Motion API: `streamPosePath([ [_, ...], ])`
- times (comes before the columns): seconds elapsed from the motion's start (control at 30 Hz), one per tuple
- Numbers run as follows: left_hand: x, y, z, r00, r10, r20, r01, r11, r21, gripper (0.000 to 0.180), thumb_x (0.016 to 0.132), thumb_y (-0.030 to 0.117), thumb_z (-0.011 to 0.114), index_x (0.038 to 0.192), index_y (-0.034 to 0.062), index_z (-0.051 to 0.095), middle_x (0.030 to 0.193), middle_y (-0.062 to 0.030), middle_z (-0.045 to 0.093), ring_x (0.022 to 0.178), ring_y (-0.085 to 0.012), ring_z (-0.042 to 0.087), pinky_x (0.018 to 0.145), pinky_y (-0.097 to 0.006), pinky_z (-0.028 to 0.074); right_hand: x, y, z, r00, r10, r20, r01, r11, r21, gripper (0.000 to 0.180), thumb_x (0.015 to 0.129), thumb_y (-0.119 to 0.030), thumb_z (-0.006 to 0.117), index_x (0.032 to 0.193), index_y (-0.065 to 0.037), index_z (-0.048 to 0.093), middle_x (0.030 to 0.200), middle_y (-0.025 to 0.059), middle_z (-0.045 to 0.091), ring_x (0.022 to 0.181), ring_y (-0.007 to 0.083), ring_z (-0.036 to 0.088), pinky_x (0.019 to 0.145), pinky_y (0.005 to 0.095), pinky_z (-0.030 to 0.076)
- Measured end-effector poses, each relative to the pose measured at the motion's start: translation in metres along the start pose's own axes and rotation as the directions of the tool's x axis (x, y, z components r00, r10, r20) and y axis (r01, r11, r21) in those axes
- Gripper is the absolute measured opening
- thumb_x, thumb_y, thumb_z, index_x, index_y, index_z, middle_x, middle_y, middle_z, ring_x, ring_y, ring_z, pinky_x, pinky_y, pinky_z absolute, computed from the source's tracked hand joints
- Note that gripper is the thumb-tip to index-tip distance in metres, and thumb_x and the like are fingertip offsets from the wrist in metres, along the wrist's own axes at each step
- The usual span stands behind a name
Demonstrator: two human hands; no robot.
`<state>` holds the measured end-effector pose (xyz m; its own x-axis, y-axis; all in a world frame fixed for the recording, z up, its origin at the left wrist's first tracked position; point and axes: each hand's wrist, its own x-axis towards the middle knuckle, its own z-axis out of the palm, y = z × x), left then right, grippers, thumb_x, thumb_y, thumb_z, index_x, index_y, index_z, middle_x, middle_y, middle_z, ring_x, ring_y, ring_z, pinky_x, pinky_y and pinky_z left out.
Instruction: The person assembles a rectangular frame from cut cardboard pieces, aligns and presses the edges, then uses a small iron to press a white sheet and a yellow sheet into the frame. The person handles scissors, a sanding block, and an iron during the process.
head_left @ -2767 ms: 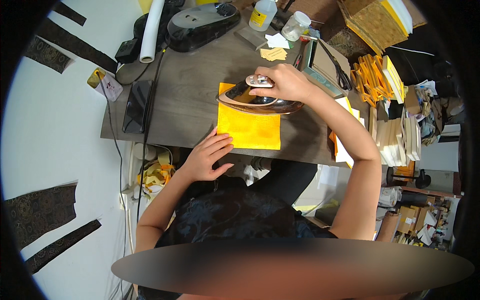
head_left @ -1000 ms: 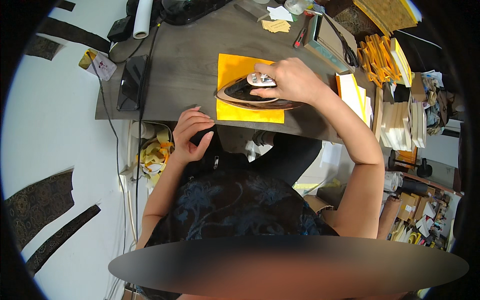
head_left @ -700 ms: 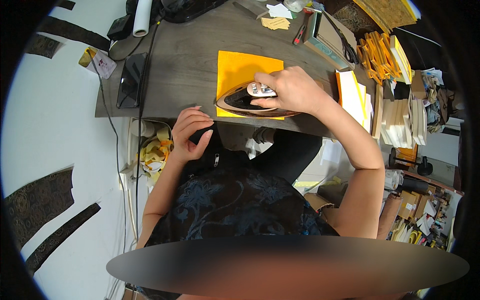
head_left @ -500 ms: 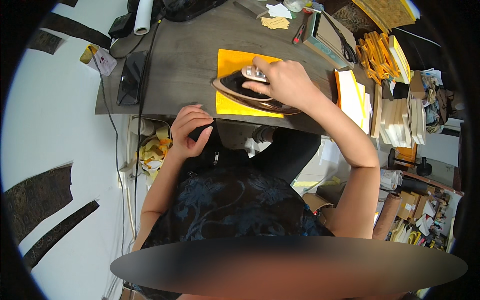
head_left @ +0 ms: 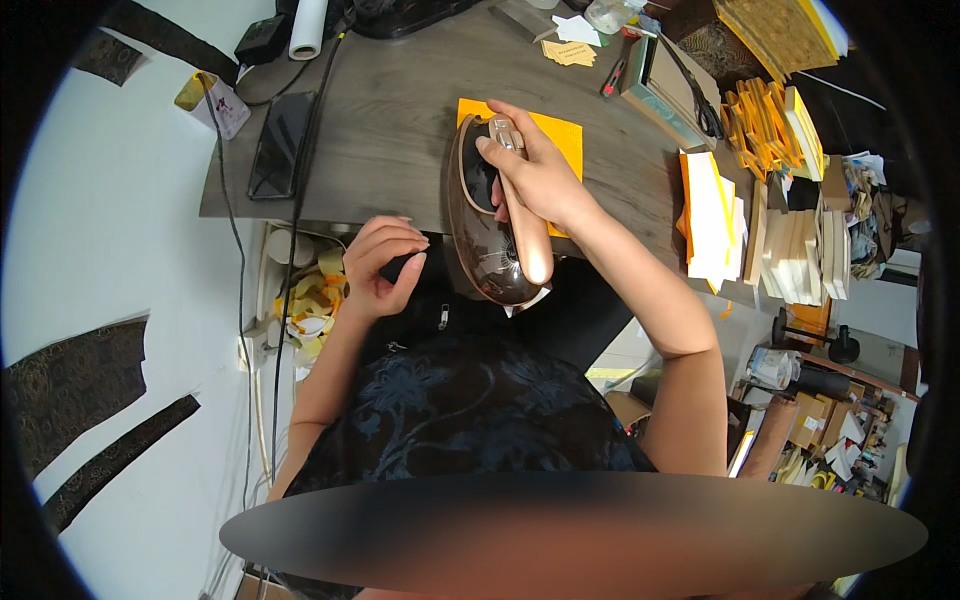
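Note:
My right hand (head_left: 535,170) is wrapped round the handle of a brown and rose-gold clothes iron (head_left: 490,255). Its rear end sticks out over the near edge of the table, and its front part lies over a yellow sheet (head_left: 562,145). Most of the sheet's left side is hidden by the iron. Left of the iron, just off the table's edge, is my left hand (head_left: 378,265). Its fingers are loosely bent with the thumb apart, and I see nothing held in it.
A dark phone (head_left: 280,145) lies at the table's left beside a black cable (head_left: 313,130). White and yellow booklets (head_left: 710,215) stack at the right edge. Farther back are a cutter knife (head_left: 613,78), black scissors (head_left: 690,80) and small tan cards (head_left: 568,53).
The iron has swung from lying crosswise on the yellow sheet to pointing away from me, its rear now past the table edge. My left hand has barely moved.

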<state>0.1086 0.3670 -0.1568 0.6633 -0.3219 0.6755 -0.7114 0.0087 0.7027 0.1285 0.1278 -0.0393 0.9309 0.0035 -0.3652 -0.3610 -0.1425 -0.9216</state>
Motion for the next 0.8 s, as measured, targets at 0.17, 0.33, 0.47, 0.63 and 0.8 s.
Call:
streamPosePath([
  [0.17, -0.006, 0.000, -0.001, 1.000, -0.005, 0.013, 0.006, 0.999, -0.038, 0.008, 0.084, -0.001, 0.068, 0.091, -0.0036, 0.071, 0.090, -0.0153, 0.075, 0.087, -0.0316, 0.071, 0.089, -0.046, 0.056, -0.007, 0.014, 0.010, 0.996, -0.053, -0.076, 0.047, 0.996, -0.081, 0.058, 0.101, -0.027, 0.064, 0.151, -0.008, 0.040, 0.099, 0.0172, 0.070, 0.059, 0.0224, 0.068, 0.058, 0.0383, 0.057],
  [0.33, -0.003, -0.003, -0.001, 1.000, 0.012, -0.007, -0.012, 0.998, -0.058, 0.004, 0.085, -0.002, 0.068, 0.088, -0.0037, 0.070, 0.090, -0.0149, 0.075, 0.087, -0.0312, 0.071, 0.088, -0.045, 0.056, 0.034, 0.006, 0.000, 0.993, -0.062, -0.097, 0.053, 0.995, -0.087, 0.054, 0.102, -0.029, 0.062, 0.148, -0.010, 0.040, 0.085, 0.0159, 0.066, 0.055, 0.0226, 0.066, 0.052, 0.0390, 0.056],
  [0.47, 0.000, 0.002, -0.002, 1.000, 0.012, -0.001, -0.013, 0.999, -0.039, 0.004, 0.085, -0.003, 0.068, 0.088, -0.0039, 0.071, 0.090, -0.0148, 0.075, 0.087, -0.0312, 0.071, 0.089, -0.045, 0.056, 0.053, -0.012, 0.001, 0.993, -0.009, -0.116, 0.008, 1.000, -0.011, 0.051, 0.103, -0.032, 0.061, 0.147, -0.016, 0.039, 0.069, 0.0123, 0.062, 0.051, 0.0229, 0.063, 0.045, 0.0392, 0.055],
  [0.63, -0.010, 0.001, -0.005, 0.999, -0.007, -0.053, 0.004, 0.999, -0.054, 0.005, 0.082, -0.004, 0.070, 0.086, -0.0018, 0.070, 0.088, -0.0128, 0.075, 0.085, -0.0297, 0.071, 0.087, -0.044, 0.057, 0.012, 0.011, 0.013, 0.995, -0.036, -0.088, 0.028, 0.996, -0.086, 0.051, 0.103, -0.029, 0.062, 0.147, -0.015, 0.041, 0.067, 0.0103, 0.061, 0.047, 0.0215, 0.061, 0.043, 0.0363, 0.053],
  [0.8, -0.010, -0.004, -0.009, 0.997, -0.058, -0.043, 0.055, 0.997, -0.052, 0.005, 0.081, -0.005, 0.071, 0.084, -0.0010, 0.071, 0.087, -0.0115, 0.075, 0.084, -0.0283, 0.071, 0.086, -0.043, 0.058, 0.025, 0.017, 0.011, 0.991, -0.091, -0.101, 0.080, 0.991, -0.109, 0.053, 0.102, -0.029, 0.063, 0.147, -0.011, 0.042, 0.077, 0.0132, 0.064, 0.052, 0.0224, 0.064, 0.046, 0.0379, 0.055],
])
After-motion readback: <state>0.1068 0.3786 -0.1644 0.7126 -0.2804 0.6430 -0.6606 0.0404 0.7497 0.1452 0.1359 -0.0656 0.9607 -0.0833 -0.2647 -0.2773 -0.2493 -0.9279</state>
